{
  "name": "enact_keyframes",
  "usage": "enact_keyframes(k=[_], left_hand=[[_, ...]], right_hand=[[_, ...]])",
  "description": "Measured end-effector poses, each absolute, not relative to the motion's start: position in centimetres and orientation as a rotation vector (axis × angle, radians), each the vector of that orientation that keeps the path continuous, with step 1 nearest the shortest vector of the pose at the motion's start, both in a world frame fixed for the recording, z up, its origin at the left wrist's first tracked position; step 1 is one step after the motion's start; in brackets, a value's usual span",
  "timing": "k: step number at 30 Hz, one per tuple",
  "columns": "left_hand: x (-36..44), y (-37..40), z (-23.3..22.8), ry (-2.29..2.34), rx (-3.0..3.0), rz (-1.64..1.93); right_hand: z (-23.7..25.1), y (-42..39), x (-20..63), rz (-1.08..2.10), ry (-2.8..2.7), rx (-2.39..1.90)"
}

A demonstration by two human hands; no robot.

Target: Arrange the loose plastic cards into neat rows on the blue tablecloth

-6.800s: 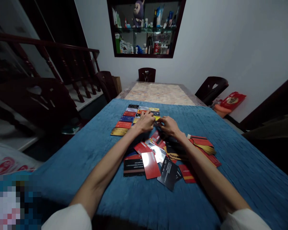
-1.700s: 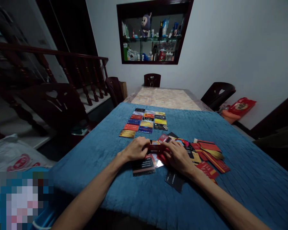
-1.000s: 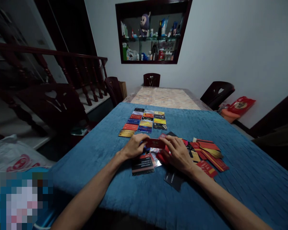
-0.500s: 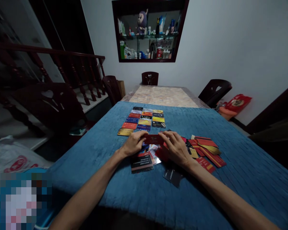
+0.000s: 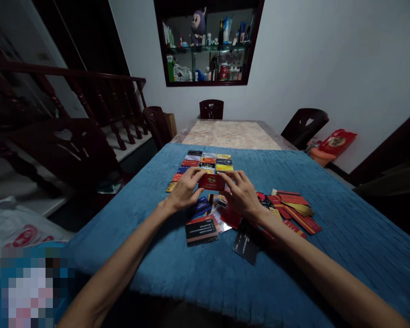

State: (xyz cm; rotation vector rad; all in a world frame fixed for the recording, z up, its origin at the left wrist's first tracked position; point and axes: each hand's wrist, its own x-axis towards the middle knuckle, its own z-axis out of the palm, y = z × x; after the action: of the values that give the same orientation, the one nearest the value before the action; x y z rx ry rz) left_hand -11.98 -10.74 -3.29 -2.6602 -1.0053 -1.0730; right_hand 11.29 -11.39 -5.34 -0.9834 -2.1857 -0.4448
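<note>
behind the red card [image 5: 211, 181], neat card rows [image 5: 205, 162]; loose cards [image 5: 294, 207] alongside

The left hand [image 5: 183, 190] and right hand [image 5: 242, 195] cover the near rows of the card grid [image 5: 208, 162]; only its far rows show beyond the fingertips. The red card [image 5: 212, 181] pinched between both hands carries a gold mark too small to read. Its side edges lie under the fingertips. The loose card pile [image 5: 222, 216] below the wrists is partly hidden by the right forearm; print on the black card [image 5: 201, 231] is illegible. Both arms are cut off by the lower picture edge. A pixelated patch [image 5: 20, 287] masks the area left of the left forearm. Bottles in the wall cabinet [image 5: 208, 43], far beyond the hands, are too small to identify.
</note>
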Motion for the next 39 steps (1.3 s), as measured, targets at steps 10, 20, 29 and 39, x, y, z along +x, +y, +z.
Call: enact_keyframes(k=[10,20,29,39], left_hand=[[-13.2,-8.9,-4.2,-1.088,-2.587,-0.716],[-13.7,-7.7,-4.9,-1.142,-2.511,-0.440],[-13.9,-7.8,-4.9,-1.132,-2.624,-0.347],[-13.6,-7.8,-4.9,-1.166,-2.627,-0.332]], right_hand=[[-5.8,-9.3,9.6,-0.361,-2.266,-1.156],[-6.3,-8.0,8.8,-0.186,-2.394,-1.284],[-6.5,-7.8,9.0,0.079,-2.409,-1.364],[-6.4,-7.6,8.9,0.080,-2.439,-1.376]])
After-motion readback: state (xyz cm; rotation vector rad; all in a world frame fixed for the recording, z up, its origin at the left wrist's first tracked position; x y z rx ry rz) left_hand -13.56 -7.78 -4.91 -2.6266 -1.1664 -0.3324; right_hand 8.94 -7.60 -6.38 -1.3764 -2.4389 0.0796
